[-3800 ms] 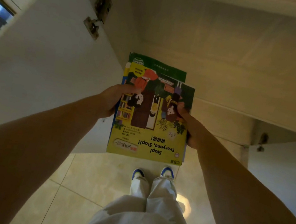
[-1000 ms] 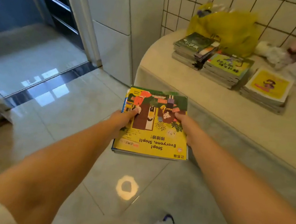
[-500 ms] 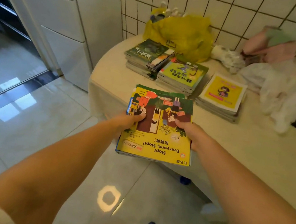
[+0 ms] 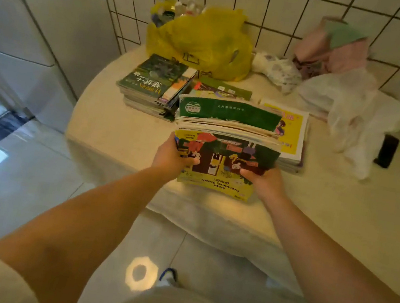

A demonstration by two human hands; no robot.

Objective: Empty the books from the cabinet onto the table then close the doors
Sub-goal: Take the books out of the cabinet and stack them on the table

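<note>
I hold a stack of thin picture books point(image 4: 223, 160) with a yellow and green cover on top, tilted with its far edge raised over the round cream table point(image 4: 123, 134). My left hand point(image 4: 171, 157) grips its left side and my right hand point(image 4: 265, 180) its right side. Behind it on the table lie a dark green book pile point(image 4: 152, 81), a partly hidden middle pile point(image 4: 222, 89) and a yellow-covered pile point(image 4: 294, 129). The cabinet is out of view.
A yellow plastic bag point(image 4: 203, 39) with bottles, pink and white cloths point(image 4: 341, 77) and a black phone point(image 4: 386, 150) sit at the table's back and right. A tiled wall stands behind, a white fridge point(image 4: 30, 27) to the left, glossy floor tiles below.
I have turned from the cabinet and walked to the table. The held stack has moved forward over the table's near edge and tipped up, so its page edges show.
</note>
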